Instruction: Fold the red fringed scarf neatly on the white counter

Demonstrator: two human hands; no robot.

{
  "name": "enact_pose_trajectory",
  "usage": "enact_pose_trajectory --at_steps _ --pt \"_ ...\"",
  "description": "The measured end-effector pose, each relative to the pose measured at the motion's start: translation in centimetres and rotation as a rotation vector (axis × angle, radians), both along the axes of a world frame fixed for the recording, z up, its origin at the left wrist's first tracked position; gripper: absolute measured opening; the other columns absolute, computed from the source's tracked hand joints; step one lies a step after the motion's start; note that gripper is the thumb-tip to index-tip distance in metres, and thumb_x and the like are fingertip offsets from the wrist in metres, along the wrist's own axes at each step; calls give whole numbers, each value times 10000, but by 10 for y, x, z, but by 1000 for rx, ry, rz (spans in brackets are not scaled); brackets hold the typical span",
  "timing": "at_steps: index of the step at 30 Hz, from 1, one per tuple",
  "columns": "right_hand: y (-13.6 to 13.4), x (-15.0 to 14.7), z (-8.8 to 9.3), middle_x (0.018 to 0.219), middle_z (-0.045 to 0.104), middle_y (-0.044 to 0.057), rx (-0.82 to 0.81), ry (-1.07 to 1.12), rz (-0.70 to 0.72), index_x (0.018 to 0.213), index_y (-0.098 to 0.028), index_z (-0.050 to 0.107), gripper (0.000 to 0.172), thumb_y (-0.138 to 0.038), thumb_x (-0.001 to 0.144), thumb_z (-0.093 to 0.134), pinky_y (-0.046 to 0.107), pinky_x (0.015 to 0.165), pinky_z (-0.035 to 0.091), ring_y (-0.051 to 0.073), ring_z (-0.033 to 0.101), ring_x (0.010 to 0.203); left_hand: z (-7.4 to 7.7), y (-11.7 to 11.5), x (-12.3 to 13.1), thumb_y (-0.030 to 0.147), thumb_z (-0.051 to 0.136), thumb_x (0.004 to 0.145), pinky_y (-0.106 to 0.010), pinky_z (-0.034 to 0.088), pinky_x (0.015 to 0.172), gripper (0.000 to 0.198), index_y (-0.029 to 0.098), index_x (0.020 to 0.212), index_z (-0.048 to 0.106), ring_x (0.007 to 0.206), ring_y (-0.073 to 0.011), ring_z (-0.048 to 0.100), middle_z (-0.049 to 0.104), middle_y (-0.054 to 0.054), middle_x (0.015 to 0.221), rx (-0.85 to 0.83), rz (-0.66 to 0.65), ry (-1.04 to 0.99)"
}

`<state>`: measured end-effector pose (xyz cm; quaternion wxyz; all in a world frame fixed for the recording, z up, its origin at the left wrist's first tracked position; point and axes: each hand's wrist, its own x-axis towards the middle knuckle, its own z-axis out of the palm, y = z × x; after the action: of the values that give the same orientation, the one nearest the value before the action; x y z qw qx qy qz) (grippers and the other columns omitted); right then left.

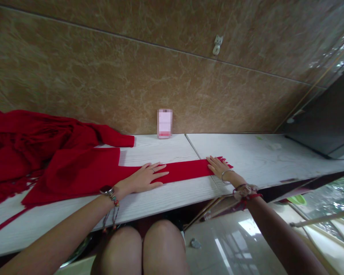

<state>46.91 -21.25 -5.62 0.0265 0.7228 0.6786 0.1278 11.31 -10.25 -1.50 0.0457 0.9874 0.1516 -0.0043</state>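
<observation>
A red cloth strip [186, 170] lies flat along the white wood-grain counter, with a fringe at its right end. My left hand [146, 177] rests palm down on the strip, fingers spread. Near the fringed end, my right hand [222, 170] lies flat on the strip with its fingers stretched out. To the left the strip joins a wider red cloth [83, 172], spread on the counter. Behind that is a bunched red cloth [40, 131] with wrinkles and fringe.
A phone [164, 124] leans upright against the brown tiled wall. A white cat-shaped hook [217, 45] is on the wall. At the right end of the counter [246, 147] stands a large dark box-shaped object [329, 118]. My knees are below the front edge.
</observation>
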Motion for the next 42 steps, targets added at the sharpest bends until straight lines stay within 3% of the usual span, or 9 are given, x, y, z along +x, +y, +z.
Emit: enact_pose_trajectory --at_steps 4,6,10,12,15,23,28,34,42 --pt "10 -7 5 1254 486 191 107 58 -65 1193 -113 493 390 -202 856 319 513 904 398 288 441 1167 -2 1 1 511 263 887 -418 177 1010 471 316 1309 344 1285 -216 240 319 -32 1400 0 -6 -18" --pt "19 -33 6 1287 449 193 124 133 -11 1221 -90 465 413 -221 855 325 483 944 371 275 407 1197 -3 1 1 506 263 889 -417 172 1012 469 312 1307 347 1285 -215 242 322 -32 1399 2 -5 -24" --pt "31 -99 6 1369 359 125 42 225 228 1286 -158 403 449 -293 862 344 460 981 331 246 304 1265 -3 1 1 493 279 891 -407 172 1012 462 310 1311 341 1285 -210 241 325 -31 1398 14 -5 -33" --pt "33 -122 7 1372 361 102 -14 212 259 1299 -192 387 443 -301 874 330 471 988 310 239 302 1266 -2 1 1 469 275 899 -392 174 1012 449 311 1316 329 1286 -197 240 321 -25 1400 18 -6 -29" --pt "32 -131 10 1375 355 94 -48 184 230 1316 -194 363 446 -297 884 318 466 994 298 237 307 1264 -1 1 1 450 268 905 -379 178 1012 436 314 1315 329 1286 -189 238 310 -15 1406 8 4 -15" --pt "27 -82 11 1358 365 140 -58 114 178 1310 -135 363 459 -299 885 309 465 964 345 259 340 1243 0 1 1 473 270 899 -399 174 1016 450 308 1312 340 1292 -206 227 301 -17 1410 -37 27 -2" --pt "29 -45 -1 1352 388 115 -36 43 188 1292 -175 390 427 -272 885 304 440 936 387 254 362 1230 -1 3 5 467 262 904 -396 168 1013 443 315 1314 330 1292 -199 221 308 -16 1407 -25 17 -4" --pt "30 -4 -15 1378 358 85 -13 102 191 1296 -197 383 432 -202 880 266 452 987 321 228 314 1260 -2 5 16 461 241 911 -379 167 1011 442 320 1326 301 1303 -184 187 290 -6 1415 -20 15 -3" --pt "21 27 -1 1401 324 26 -28 138 189 1293 -242 387 452 -224 854 283 443 1000 301 228 279 1276 0 3 26 431 252 917 -400 180 1007 432 307 1328 303 1303 -205 191 280 -18 1419 7 15 18"
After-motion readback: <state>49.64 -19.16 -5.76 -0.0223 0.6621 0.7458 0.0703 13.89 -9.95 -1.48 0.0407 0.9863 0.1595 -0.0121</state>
